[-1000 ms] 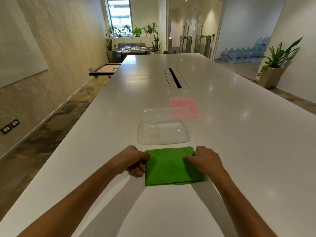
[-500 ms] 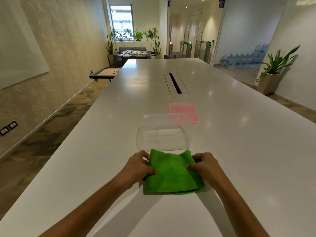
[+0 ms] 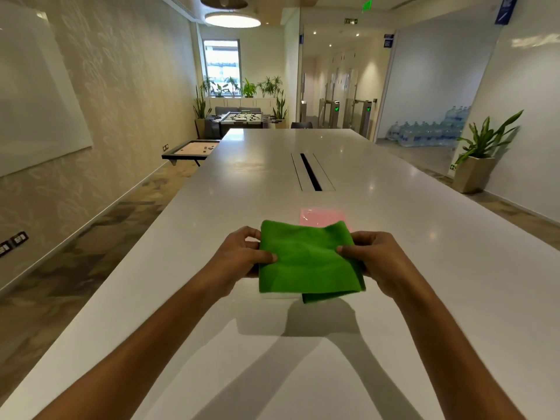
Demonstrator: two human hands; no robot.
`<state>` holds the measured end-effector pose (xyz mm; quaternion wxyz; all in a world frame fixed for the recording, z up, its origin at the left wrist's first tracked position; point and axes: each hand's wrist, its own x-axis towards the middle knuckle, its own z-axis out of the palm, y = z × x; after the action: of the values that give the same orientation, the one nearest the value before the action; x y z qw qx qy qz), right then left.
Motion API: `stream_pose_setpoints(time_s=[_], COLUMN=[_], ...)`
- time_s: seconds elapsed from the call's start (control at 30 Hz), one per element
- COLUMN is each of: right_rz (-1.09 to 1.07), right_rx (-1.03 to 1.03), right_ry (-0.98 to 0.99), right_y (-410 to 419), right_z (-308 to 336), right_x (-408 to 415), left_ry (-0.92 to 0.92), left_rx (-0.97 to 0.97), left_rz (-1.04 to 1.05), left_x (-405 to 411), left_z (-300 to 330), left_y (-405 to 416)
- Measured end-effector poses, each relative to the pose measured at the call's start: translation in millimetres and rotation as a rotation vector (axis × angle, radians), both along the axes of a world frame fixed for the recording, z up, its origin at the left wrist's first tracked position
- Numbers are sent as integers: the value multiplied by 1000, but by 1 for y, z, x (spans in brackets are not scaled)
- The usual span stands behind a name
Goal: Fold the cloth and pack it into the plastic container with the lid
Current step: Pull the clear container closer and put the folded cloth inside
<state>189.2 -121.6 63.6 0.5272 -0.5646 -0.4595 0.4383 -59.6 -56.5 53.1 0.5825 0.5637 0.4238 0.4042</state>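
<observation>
the folded green cloth [image 3: 307, 262] is held up above the white table [image 3: 424, 268] by both hands, and its shadow is cast on the table surface below it. the left hand [image 3: 239, 257] is closed on the left edge of the cloth, with the thumb pressed on the front face and the fingers hidden behind the fabric. the right hand [image 3: 377, 262] is closed on the right edge in the same way, the thumb lying on the front and the other fingers curled behind. the cloth is kept nearly flat between the two hands, with its top edge a little wavy, and one lower layer is seen hanging out below the bottom edge on the right side. behind the cloth, a part of the pink lid [image 3: 321, 216] is seen lying flat on the table, its near edge being covered by the cloth. the clear plastic container cannot be made out, because the cloth is held in front of that place. further along the table, a long dark slot [image 3: 309, 171] is set in the middle of the surface
</observation>
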Motion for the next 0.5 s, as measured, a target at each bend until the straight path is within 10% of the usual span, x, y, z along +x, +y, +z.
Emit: stream_pose_setpoints(time_s=[0.5], right_rz=[-126], right_rx=[-73], right_ry=[-191], right_y=[92], right_z=[-1], right_x=[1], left_ry=[39], left_rx=[-219], left_rz=[96], left_x=[29], left_z=[-2], left_y=[82])
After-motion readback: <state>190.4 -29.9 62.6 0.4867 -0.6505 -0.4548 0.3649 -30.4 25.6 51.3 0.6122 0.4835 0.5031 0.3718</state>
